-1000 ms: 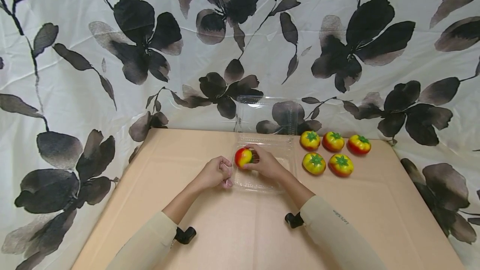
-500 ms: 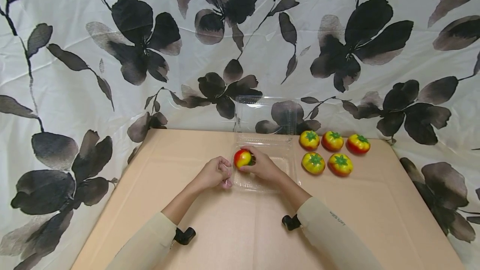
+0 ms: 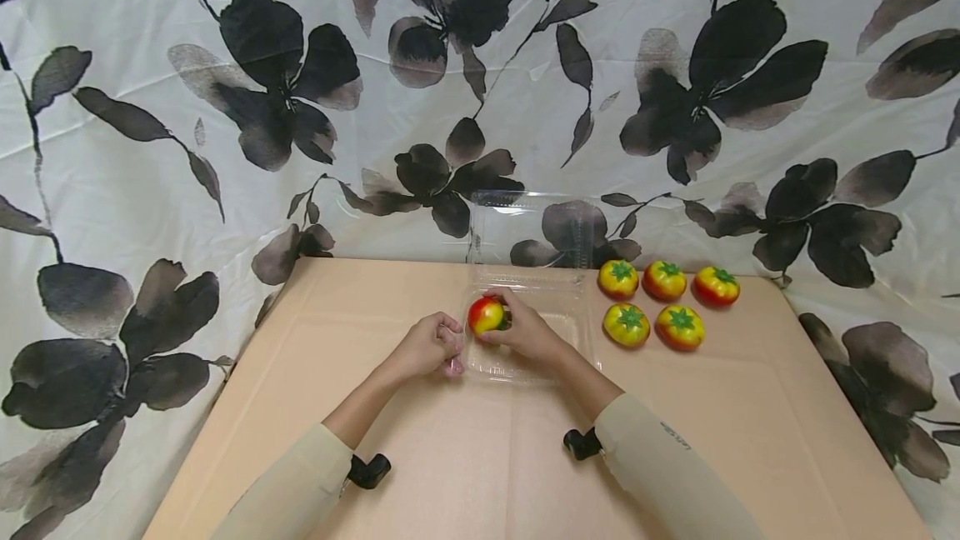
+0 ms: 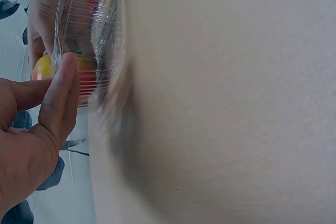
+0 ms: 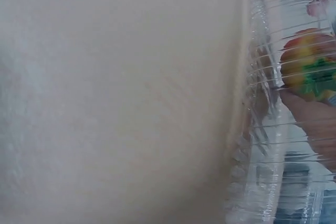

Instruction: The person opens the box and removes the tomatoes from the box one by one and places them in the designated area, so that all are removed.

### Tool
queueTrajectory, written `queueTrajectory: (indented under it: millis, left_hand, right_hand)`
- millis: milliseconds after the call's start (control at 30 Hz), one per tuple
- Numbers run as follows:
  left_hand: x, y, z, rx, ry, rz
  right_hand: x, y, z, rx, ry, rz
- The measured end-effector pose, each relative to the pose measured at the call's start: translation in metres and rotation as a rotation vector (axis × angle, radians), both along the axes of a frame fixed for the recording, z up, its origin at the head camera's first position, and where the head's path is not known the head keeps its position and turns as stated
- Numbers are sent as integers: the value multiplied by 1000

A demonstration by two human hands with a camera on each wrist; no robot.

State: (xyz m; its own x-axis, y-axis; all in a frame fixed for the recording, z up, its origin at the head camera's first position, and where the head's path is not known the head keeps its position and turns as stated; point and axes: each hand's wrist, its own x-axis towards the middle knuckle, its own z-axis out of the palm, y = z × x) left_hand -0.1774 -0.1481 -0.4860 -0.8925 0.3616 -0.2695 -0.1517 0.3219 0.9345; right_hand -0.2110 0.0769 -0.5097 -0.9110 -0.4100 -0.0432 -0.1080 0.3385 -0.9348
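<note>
In the head view, a clear plastic clamshell container (image 3: 536, 369) lies on the table with its lid (image 3: 536, 227) raised at the back. My left hand (image 3: 429, 346) pinches the left rim of its base; the left wrist view shows thumb and finger (image 4: 62, 90) on that rim. Inside the base, toward the left side, my right hand (image 3: 528, 330) grips a red-and-yellow tomato (image 3: 486, 317), probably artificial, tipped on its side. Its green leafy top faces my right palm. Through the ribbed container wall, the right wrist view shows this tomato (image 5: 302, 59) and part of the hand.
Several more red-and-yellow tomatoes with green tops, such as the nearest one (image 3: 680, 328), stand in two rows right of the container. Behind the tan table (image 3: 480, 457) hangs a white cloth (image 3: 555, 107) with dark flowers, close to the raised lid.
My right hand has shifted very slightly left with the tomato, then stays almost still. The left hand keeps its place on the rim. The head view has drifted a little.
</note>
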Motion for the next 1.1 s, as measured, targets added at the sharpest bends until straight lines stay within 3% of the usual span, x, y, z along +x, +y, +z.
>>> queueTrajectory:
  millis: [567, 833, 1100]
  left_hand:
    - [2, 1, 2, 6, -16, 27]
    - [2, 1, 1, 4, 9, 25]
    - [3, 0, 0, -17, 32, 12]
  right_hand:
    - [3, 20, 25, 133, 10, -28]
    - [3, 43, 36, 153, 80, 5]
    - [15, 69, 45, 171, 139, -3]
